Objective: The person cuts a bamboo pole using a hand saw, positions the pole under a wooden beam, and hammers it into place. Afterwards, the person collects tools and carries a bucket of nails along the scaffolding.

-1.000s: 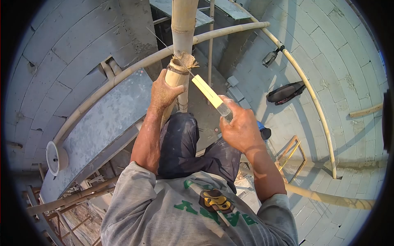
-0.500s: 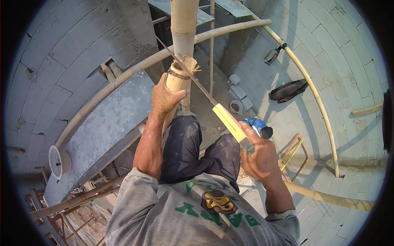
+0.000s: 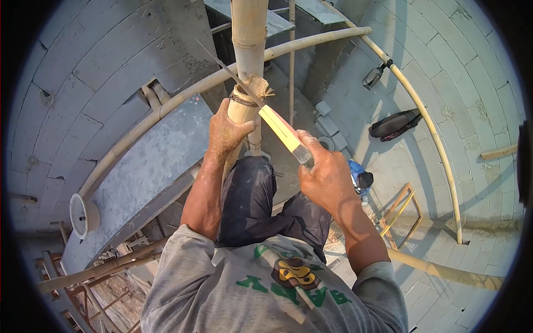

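My left hand (image 3: 226,129) is wrapped round a bamboo pole (image 3: 243,114), just below its hollow, ragged top end. Dust or sawdust coats the back of that hand. In my right hand (image 3: 327,172) is a handsaw (image 3: 280,129) with a yellow and red handle, gripped at its dark rear end. Its thin blade slants up and left across the bamboo's top end, the tip reaching past the pole. A dark binding circles the pole just under the rim. Behind it rises a thicker upright bamboo pole (image 3: 249,41).
A curved bamboo rail (image 3: 316,40) crosses behind the upright. To the left lies a grey metal sheet (image 3: 144,161) with a white bucket (image 3: 84,216) at its end. A dark bag (image 3: 394,125) and a bottle (image 3: 373,76) hang right. Far below are a person in blue (image 3: 360,177) and a wooden frame (image 3: 401,216).
My right hand has pushed the saw forward and to the left, so the handle is now close to the bamboo. My left hand keeps its hold on the pole.
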Motion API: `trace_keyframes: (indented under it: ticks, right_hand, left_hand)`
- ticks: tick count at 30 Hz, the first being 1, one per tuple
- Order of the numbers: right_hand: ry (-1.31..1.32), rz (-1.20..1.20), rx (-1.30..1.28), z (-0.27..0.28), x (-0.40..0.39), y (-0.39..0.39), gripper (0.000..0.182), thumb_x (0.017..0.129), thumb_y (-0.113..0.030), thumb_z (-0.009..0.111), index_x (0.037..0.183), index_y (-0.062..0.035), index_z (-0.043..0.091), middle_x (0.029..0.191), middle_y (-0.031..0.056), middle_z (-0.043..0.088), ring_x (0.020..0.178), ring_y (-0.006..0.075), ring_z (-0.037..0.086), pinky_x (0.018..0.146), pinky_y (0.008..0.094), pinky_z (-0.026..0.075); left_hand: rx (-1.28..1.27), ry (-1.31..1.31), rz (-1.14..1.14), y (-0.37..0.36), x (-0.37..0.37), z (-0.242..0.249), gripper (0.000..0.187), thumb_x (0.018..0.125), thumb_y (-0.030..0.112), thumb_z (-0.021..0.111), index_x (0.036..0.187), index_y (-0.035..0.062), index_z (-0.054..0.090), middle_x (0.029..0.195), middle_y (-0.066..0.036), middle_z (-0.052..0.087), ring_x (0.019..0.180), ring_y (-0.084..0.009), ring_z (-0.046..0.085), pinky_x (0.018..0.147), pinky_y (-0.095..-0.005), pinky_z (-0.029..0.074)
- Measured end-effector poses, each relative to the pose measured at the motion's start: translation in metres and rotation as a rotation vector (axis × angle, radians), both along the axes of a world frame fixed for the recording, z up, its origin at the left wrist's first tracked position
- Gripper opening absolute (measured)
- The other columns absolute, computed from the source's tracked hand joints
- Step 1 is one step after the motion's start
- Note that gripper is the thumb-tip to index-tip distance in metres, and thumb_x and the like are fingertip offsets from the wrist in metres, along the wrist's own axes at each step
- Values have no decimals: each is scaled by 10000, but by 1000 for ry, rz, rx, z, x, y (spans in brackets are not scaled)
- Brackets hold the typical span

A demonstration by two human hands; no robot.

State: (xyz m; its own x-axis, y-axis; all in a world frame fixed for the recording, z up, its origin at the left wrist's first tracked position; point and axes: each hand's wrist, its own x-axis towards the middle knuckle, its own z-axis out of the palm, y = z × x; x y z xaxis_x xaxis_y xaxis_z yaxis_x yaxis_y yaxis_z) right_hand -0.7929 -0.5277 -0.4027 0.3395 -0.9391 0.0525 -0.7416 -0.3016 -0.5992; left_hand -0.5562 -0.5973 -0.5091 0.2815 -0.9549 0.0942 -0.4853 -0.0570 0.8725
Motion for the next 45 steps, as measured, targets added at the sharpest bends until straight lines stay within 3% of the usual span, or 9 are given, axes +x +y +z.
trace_keyframes:
  ticks: [4,7,12,20,23,25,34,42,45]
  right_hand:
    - [5,-15,54,10,-15,19,594,781,-65,660,1360,-29,530,884,251,695,821,428,683,730,484,539]
    - [-107,28,-194,-13,-44,42,584,780,-71,673,1348,-29,543,885,244,698,823,428,684,730,480,541]
    - [9,-4,74,6,2,-4,624,763,-77,678,1368,-39,528,940,217,706,843,418,692,750,483,541]
    - [139,26,21,10,23,-29,692,770,-95,695,1417,-56,454,933,240,695,853,418,685,758,482,536]
    - [75,18,-31,5,22,-29,635,752,-50,676,1370,-74,533,854,246,679,761,426,664,714,463,525]
    - [28,28,-52,-1,5,-11,635,763,-65,687,1372,-12,515,961,239,699,825,404,694,758,446,548]
    - [23,0,-35,-3,-9,7,640,777,-39,648,1400,-17,498,1065,230,696,874,394,696,785,431,552]
    - [-111,6,-181,-22,-69,62,652,748,-49,681,1379,-38,515,973,235,693,855,411,682,759,462,540]
    - [43,2,-54,-6,-22,16,609,762,-40,680,1355,-34,540,1047,245,695,891,388,700,787,414,554]
  left_hand:
    - [3,6,-7,-2,1,0,640,592,304,799,1114,13,571,983,-215,701,906,-365,702,807,-425,542]
    - [-4,-23,2,-1,0,3,628,595,300,793,1110,16,574,982,-217,703,908,-361,705,810,-424,544]
    - [-38,28,-19,-2,-1,4,598,605,328,797,1067,19,576,972,-219,704,912,-360,705,798,-428,540]
    - [20,-2,-8,-2,-7,0,633,603,364,820,1079,23,578,953,-225,704,884,-386,702,798,-440,535]
    - [2,-24,-3,-3,-6,-2,627,602,343,826,1085,30,576,944,-218,708,875,-378,708,787,-432,542]
    - [-10,-35,-4,-3,-6,2,627,599,328,828,1090,33,575,932,-212,711,865,-369,713,779,-426,549]
    - [-9,95,-45,-3,-6,4,1018,597,279,822,1507,142,386,1241,-197,655,1085,-326,674,954,-399,519]
    - [92,115,-147,-10,5,-1,1060,583,251,814,1535,176,355,1284,-152,645,1154,-304,642,1018,-398,486]
    - [119,133,-194,-11,6,2,1089,575,262,818,1547,188,333,1292,-151,641,1164,-304,637,1026,-399,480]
